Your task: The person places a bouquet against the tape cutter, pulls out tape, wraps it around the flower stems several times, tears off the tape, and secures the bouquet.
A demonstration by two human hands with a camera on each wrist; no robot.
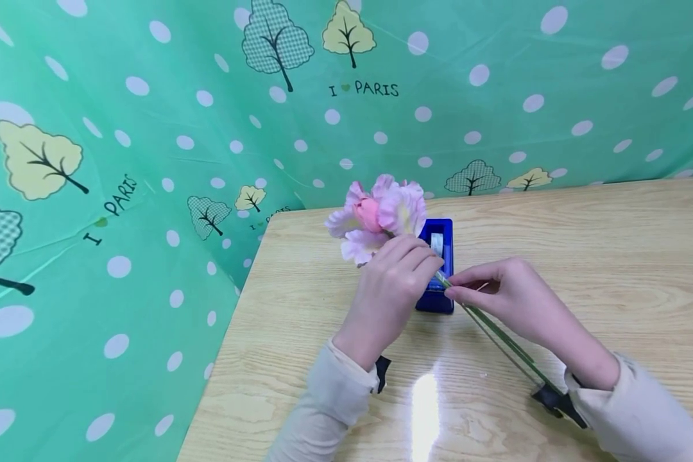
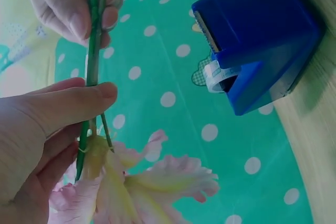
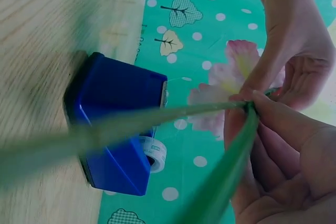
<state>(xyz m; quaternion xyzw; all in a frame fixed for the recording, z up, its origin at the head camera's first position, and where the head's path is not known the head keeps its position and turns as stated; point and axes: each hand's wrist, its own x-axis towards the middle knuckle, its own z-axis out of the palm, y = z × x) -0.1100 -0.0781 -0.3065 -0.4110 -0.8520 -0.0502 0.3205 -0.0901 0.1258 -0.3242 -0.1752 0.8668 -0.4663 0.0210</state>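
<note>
Pale pink-lilac artificial flowers [image 1: 401, 208], with a rosy bud [image 1: 367, 215] among them, lean to the upper left above the table. My left hand [image 1: 388, 282] grips their green stems [image 1: 505, 340] just below the blooms, thumb laid across them in the left wrist view. Lower down, my right hand [image 1: 511, 298] pinches the same stems between thumb and fingers. A shiny strip shows on the stems between both hands; whether it is tape I cannot tell. Right behind the hands stands a blue tape dispenser [image 1: 436, 303], partly covered by the left hand, holding a tape roll [image 3: 156, 151].
The wooden table [image 1: 583, 256] extends to the right and toward the front. A green dotted cloth [image 1: 381, 138] hangs behind and along the left side. Black straps [image 1: 554, 401] show near both cuffs, and the stem ends reach the right sleeve.
</note>
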